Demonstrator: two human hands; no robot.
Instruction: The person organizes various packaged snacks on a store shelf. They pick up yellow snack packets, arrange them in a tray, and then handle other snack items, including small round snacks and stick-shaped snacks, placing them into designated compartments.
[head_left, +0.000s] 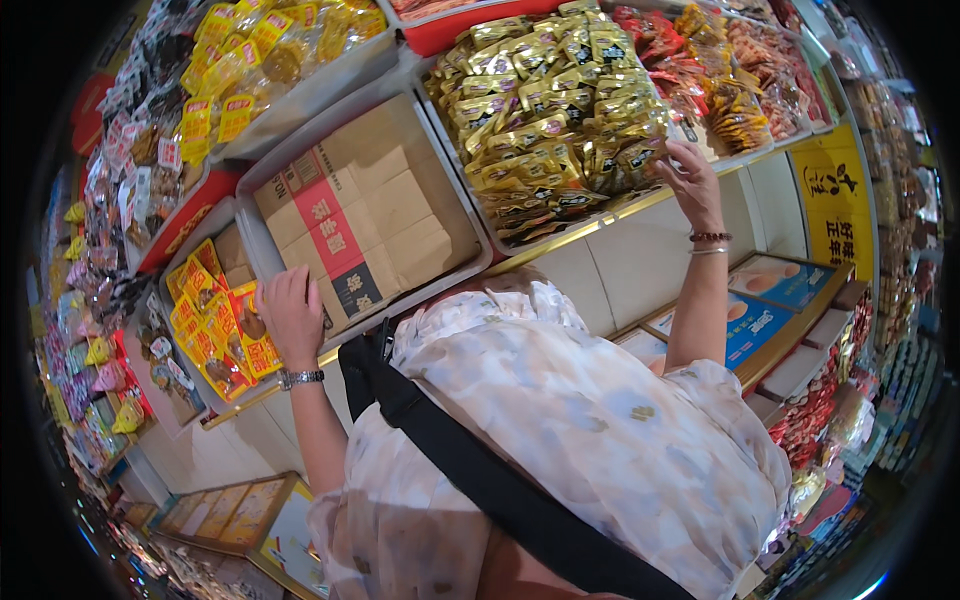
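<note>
My left hand, with a metal watch at its wrist, lies over the rim between two plastic bins. On its left are yellow and orange snack packets. To its right, flattened cardboard with a red printed band lines a grey bin. My right hand, wearing a beaded bracelet and a bangle, reaches to the right edge of a heap of gold foil packets. Its fingertips touch or nearly touch the outermost packets. Whether they pinch one is unclear.
Yellow-labelled packets fill a bin at the upper left. Red and orange packets stand in rows at the upper right. A gold trim edge runs along the counter front. Below it are blue-printed panels and a black strap across my body.
</note>
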